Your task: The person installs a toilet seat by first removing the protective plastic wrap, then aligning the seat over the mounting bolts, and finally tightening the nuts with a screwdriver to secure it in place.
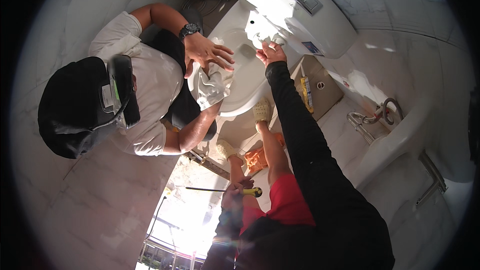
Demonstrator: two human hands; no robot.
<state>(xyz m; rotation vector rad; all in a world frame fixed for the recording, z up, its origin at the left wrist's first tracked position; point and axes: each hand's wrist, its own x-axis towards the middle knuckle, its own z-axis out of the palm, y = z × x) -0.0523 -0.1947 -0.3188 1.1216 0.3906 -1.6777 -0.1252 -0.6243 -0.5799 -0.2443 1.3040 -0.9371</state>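
My left hand [232, 196] is closed on a screwdriver [253, 191] with a yellow and black handle, held over my lap with its long dark shaft pointing left. My right arm reaches forward in a black sleeve. The fingers of my right hand [272, 54] are curled at the back rim of a white toilet [260, 82], against small white fittings [278, 40] below the tank. Whether one of these is gripped, glare and the fingers hide. No seat shows on the bowl.
A co-worker in a black cap [70, 105] crouches at left, one hand [207, 52] over the bowl, a white cloth [214, 87] at the other arm. A yellow sealant tube [306, 92], orange bag [256, 160], wall pipes [362, 122] and a basin [395, 155] are nearby.
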